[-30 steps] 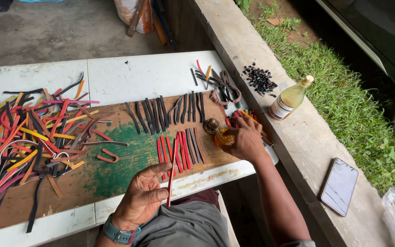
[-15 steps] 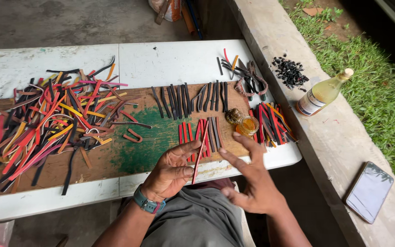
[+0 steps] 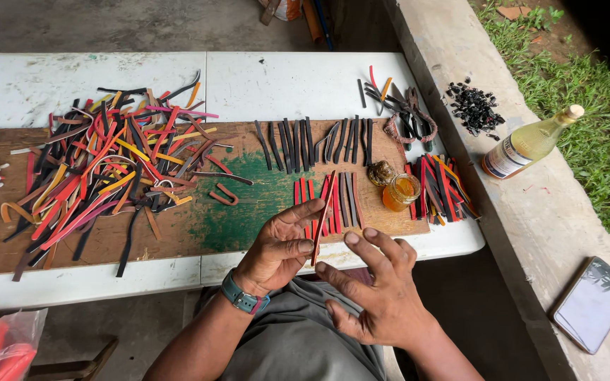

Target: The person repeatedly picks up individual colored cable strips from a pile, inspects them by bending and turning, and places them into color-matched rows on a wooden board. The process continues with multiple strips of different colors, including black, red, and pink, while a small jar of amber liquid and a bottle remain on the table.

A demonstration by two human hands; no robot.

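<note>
Nearest the camera, the right hand [image 3: 379, 296] hovered off the near edge of the counter [image 3: 284, 77], over the person's lap, open with fingers spread and gripping nothing. Just beside it, the left hand [image 3: 280, 247] crossed that near edge and pinched a thin red strip [image 3: 321, 219] between thumb and fingers, the strip standing tilted, its upper end over the wooden board [image 3: 199, 226]. Right behind the hands a short row of red and dark strips [image 3: 333, 201] lay on the board, with bare green-stained wood open to its left. A small jar of amber liquid [image 3: 400, 192] stood near the board's right edge, touching a bundle of red and black strips [image 3: 443, 187]. Farther left a large tangled heap of coloured strips [image 3: 107, 169] covered the board. Beyond, a row of black strips [image 3: 315, 144] lay along the board's far edge, with bare white counter behind. A bottle [image 3: 527, 144] and a phone [image 3: 591, 303] rested on the concrete ledge [image 3: 531, 226] to the right.
</note>
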